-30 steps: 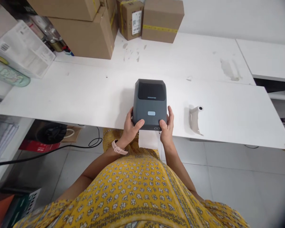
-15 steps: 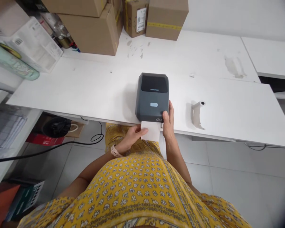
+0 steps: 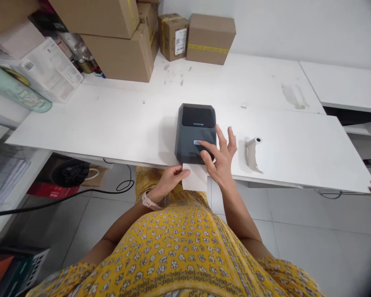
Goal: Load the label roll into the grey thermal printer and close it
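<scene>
A dark grey label printer (image 3: 188, 142) stands near the front edge of the white table, with a white paper label (image 3: 195, 180) hanging from its front. My left hand (image 3: 172, 180) pinches that label at its left edge, thumb on top. My right hand (image 3: 221, 159) is over the printer's right front, fingers spread, holding nothing. Its index fingertip lies at the light blue button (image 3: 197, 142) on the lid and covers part of it; whether the button is pressed in I cannot tell.
On the table (image 3: 306, 152), right of the printer, a small roll core with torn paper (image 3: 252, 153) stands. Cardboard boxes (image 3: 208, 39) are along the back. A white box (image 3: 51, 70) and a mint-green bottle (image 3: 20, 90) sit at left. A black cable (image 3: 89, 190) runs below the table.
My right hand has let go of the printer's right side and moved up over its lid, index finger at the button. My left hand keeps its pinch on the label.
</scene>
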`<state>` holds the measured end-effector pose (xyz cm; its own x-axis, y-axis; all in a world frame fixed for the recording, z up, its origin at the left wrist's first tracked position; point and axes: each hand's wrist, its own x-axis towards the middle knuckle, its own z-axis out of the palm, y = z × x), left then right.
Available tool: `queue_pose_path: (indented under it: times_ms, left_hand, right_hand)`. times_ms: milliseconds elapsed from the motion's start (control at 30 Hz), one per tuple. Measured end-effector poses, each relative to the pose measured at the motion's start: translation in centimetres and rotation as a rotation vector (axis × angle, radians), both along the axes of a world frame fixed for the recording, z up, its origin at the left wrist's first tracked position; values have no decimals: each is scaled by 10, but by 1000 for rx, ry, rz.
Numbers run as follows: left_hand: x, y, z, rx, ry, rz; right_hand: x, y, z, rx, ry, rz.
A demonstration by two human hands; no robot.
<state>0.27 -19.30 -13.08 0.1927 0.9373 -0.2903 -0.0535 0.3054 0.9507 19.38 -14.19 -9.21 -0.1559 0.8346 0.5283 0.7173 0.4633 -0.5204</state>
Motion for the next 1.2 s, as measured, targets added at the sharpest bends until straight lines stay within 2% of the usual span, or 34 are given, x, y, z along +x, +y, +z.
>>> queue_pose_path:
  times_ms: [67,167,233,300,367,500,600,700,800,933,1033,1200]
  left_hand:
    - [-9,0,3,56,128,67]
    - [-22,3,8,171,276,340]
    - [-25,9,11,280,305,460]
    - [-23,19,14,386,284,446]
    - [-19,30,20,431,248,368]
    - [-11,44,33,398,221,272]
    - [-10,45,38,382,178,263]
    - [-9,41,31,375,191,264]
    - [-6,35,16,429,306,257]
    - [-2,33,4,557,396,257]
    - [-2,35,5,548,398,276]
    - [-1,38,15,524,415,307]
  right_hand:
    - [0,4,3,-38,-74,23]
    - [-3,9,0,-83,-112,48]
    - [-5,12,-1,-98,-109,59]
    - [-6,12,-2,-119,-84,72]
    - [-4,11,-2,-133,-3,92]
    - [7,10,-10,-131,310,99]
    - [11,11,-23,-168,415,86]
    - [7,10,-38,-230,471,59]
    - [-2,5,-49,-274,611,32]
    - [-10,-2,-54,-290,738,8]
    - [-10,-3,-50,-308,712,3]
    - [-4,-3,-39,-271,604,44]
